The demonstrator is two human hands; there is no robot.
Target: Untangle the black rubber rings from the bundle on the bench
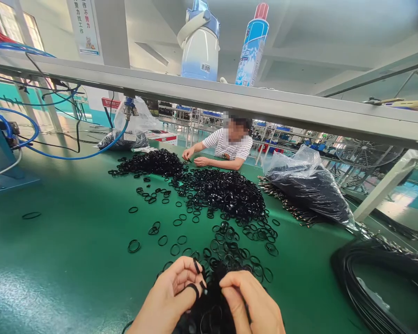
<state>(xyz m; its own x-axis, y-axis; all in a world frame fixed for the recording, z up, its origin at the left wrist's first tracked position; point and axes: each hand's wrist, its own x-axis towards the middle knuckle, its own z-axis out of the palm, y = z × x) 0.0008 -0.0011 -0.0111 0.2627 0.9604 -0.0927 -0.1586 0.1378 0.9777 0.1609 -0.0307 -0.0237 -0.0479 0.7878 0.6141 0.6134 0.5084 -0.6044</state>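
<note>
My left hand (170, 292) is at the bottom centre, its fingers curled in toward the thumb. Black bands circle the thumb (193, 290) and a fingertip (196, 266). Something small and dark sits between its thumb and fingertips, too small to name. Beside it, my right hand (252, 301) has its thumb and forefinger pinched together; what they hold, if anything, is hidden. Under and between both hands lies a dark heap of black rings (212, 311), partly covered by my fingers. More loose rings (226, 246) spread over the green tabletop (90, 260) just beyond.
Larger ring piles (226, 192) lie farther off. A person (230, 144) sits across, hands at the far pile. Right are a plastic bag of black cords (306, 185) and a coiled cable bundle (355, 278). An overhead shelf (153, 81) carries a jug (200, 51) and spray can (252, 48).
</note>
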